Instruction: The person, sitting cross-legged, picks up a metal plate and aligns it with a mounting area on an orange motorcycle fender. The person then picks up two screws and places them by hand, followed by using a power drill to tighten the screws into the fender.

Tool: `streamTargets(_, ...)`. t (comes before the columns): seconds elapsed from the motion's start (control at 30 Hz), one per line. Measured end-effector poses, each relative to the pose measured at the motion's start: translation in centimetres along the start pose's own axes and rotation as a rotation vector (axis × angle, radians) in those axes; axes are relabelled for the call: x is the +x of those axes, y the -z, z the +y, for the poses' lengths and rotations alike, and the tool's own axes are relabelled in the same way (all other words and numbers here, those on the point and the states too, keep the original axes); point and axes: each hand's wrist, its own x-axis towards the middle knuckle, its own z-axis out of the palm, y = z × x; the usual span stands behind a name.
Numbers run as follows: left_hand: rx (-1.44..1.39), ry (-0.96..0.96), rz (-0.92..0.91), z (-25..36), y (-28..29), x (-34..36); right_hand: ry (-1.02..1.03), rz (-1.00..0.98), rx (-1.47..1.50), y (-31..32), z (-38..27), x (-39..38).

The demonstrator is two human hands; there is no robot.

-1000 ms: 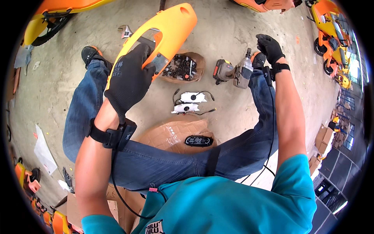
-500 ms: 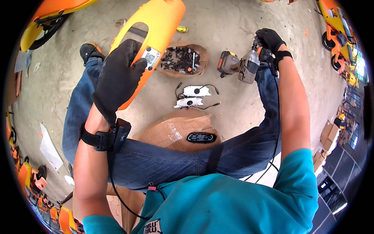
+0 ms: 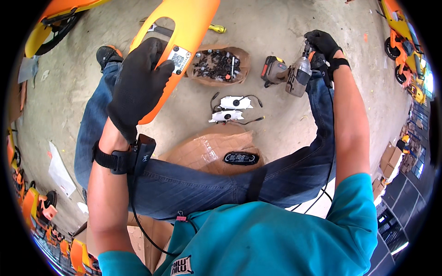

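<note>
My left hand [image 3: 140, 83], in a black glove, is closed around the rim of a long orange-yellow plastic cover [image 3: 195, 30]. The cover has an oval opening and a white code label [image 3: 179, 59], and it is raised above the floor. At the far right, my gloved right hand [image 3: 323, 45] has its fingers closed at the nose of a grey cordless impact driver [image 3: 299, 76]. Its fingertips are partly hidden, so any small bit there cannot be made out. Beside the driver lies a battery-like tool part [image 3: 275, 71] in grey and black.
Mixed screws [image 3: 214, 64] fill an opened cardboard package. Two white parts with cables [image 3: 228, 116] lie nearer me. A black display panel [image 3: 241, 158] rests on brown cardboard [image 3: 202, 149] by my legs. A yellow-handled tool [image 3: 217, 28] lies beyond; orange vehicles [image 3: 405, 50] line the sides.
The view has shifted slightly, with floor objects appearing a little further right. Both hands keep their holds, and the orange-yellow cover has barely moved.
</note>
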Motion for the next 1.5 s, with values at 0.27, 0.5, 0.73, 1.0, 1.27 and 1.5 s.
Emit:
streamTargets(0.27,0.051,-0.059,0.015,0.1,0.4,0.1,-0.011,-0.038,0.253,0.4,2.5,0.6)
streamTargets(0.5,0.081,0.036,-0.030,0.8,0.6,0.4,0.023,-0.157,0.074,2.5,3.5,1.9)
streamTargets(0.73,0.088,0.138,-0.088,0.2,0.9,0.3,0.307,-0.083,0.028,1.3,4.6,0.8)
streamTargets(1.0,-0.039,0.139,0.064,1.3,-0.1,0.5,0.843,0.091,-0.668,-0.7,1.4,-3.8)
streamTargets(1.27,0.032,0.122,0.031,2.0,0.5,-0.2,0.862,0.069,-0.728,0.3,1.6,-2.5)
streamTargets(1.5,0.196,0.126,0.085,5.3,-0.5,-0.2,0.125,-0.258,0.219,4.1,6.4,1.0)
